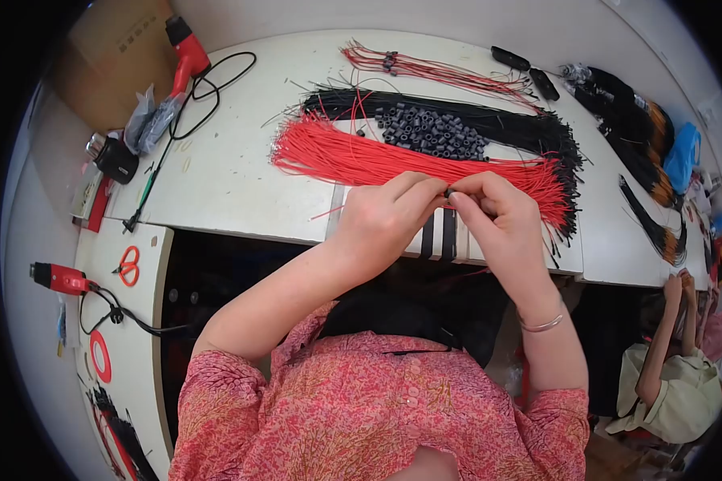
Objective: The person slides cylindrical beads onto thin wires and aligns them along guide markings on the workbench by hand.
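My left hand (389, 215) and my right hand (499, 215) meet fingertip to fingertip at the table's front edge, both closed in a pinch. Between them shows a small black piece (449, 193), mostly covered by the fingers. A thin red wire (326, 213) sticks out to the left from under my left hand. Just beyond the hands lies a thick bundle of red wires (377, 158). Behind it sits a heap of short black hollow cylinders (431, 132), with a bundle of black wires (489, 119) around its back.
More red wires (449, 68) lie at the back. On the left are a red heat gun (188, 56), a second heat gun (60, 278), orange-handled scissors (128, 266) and a tape roll (100, 356). Black cable bundles (626, 120) lie right, near another person (670, 385).
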Demonstrator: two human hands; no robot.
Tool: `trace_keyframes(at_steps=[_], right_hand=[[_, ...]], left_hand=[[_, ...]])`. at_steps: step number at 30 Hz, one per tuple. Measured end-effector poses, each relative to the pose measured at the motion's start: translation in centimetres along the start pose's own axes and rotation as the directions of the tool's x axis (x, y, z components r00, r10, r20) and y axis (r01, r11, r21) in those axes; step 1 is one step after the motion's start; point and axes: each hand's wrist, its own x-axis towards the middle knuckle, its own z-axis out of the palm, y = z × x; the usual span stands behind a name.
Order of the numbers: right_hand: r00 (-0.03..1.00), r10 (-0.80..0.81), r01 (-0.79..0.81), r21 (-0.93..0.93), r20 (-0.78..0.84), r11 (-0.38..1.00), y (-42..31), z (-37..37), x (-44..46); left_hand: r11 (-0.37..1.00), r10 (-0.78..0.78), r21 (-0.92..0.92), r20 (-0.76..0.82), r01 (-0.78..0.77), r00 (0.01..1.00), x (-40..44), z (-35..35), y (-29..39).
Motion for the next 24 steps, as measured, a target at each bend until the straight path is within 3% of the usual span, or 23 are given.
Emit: trace_keyframes(at_steps=[2,3,4,6,7,8,12,17,19,20,21,22,23,24], right_hand=[[0.989,-0.023,0.043,0.136,-0.148,0.99,0.5,1.3,-0.4],[0.988,-0.026,0.047,0.136,-0.151,0.99,0.9,2.2,-0.5],[0.963,-0.086,0.106,0.068,-0.257,0.992,1.4,3.5,-0.5],[0.872,-0.212,0.196,-0.084,-0.441,0.977,2.4,5.6,-0.3],[0.807,-0.277,0.224,-0.163,-0.521,0.961,2.6,6.0,0.0],[0.807,-0.276,0.225,-0.161,-0.522,0.961,2.6,6.1,0.3],[0.73,-0.475,0.37,-0.301,-0.491,0.879,2.6,6.2,1.8],[0.794,-0.482,0.415,-0.249,-0.37,0.875,1.8,5.6,3.4],[0.915,-0.25,0.199,-0.183,-0.318,0.963,0.4,2.4,1.3],[0.917,-0.255,0.207,-0.181,-0.308,0.961,1.0,0.5,0.4],[0.947,-0.288,0.242,-0.272,-0.145,0.931,1.9,-1.5,-0.5],[0.955,-0.295,0.281,-0.351,0.012,0.893,2.4,-2.7,-1.5],[0.968,-0.131,0.201,-0.354,0.214,0.913,1.8,-3.7,-2.6],[0.913,0.032,0.133,-0.373,0.406,0.918,0.7,-4.4,-3.3]], left_hand=[[0.976,-0.143,-0.164,0.0,0.142,0.99,0.2,0.3,0.4],[0.977,-0.139,-0.163,-0.001,0.137,0.99,0.2,0.6,0.9],[0.884,-0.318,-0.366,-0.012,0.292,0.948,0.2,1.3,1.7],[0.51,-0.63,-0.707,0.08,0.489,0.773,0.1,2.9,3.4],[0.259,-0.734,-0.817,0.18,0.516,0.655,0.2,3.3,3.7],[0.261,-0.734,-0.816,0.179,0.516,0.655,0.5,3.2,3.9],[-0.048,-0.775,-0.92,0.28,0.39,0.567,2.1,2.4,4.8],[-0.077,-0.739,-0.955,0.248,0.287,0.627,4.3,2.1,2.2],[0.173,-0.756,-0.972,-0.026,0.161,0.654,6.1,-1.2,0.4],[0.286,-0.739,-0.95,-0.134,0.127,0.661,6.3,-3.4,-1.5],[0.396,-0.709,-0.913,-0.238,0.096,0.663,6.2,-5.4,-3.0],[0.391,-0.738,-0.916,-0.252,0.093,0.626,6.5,-7.2,-3.4],[0.383,-0.736,-0.92,-0.248,0.085,0.63,6.3,-8.3,-3.5],[0.379,-0.73,-0.923,-0.252,0.07,0.635,6.2,-9.1,-3.6]])
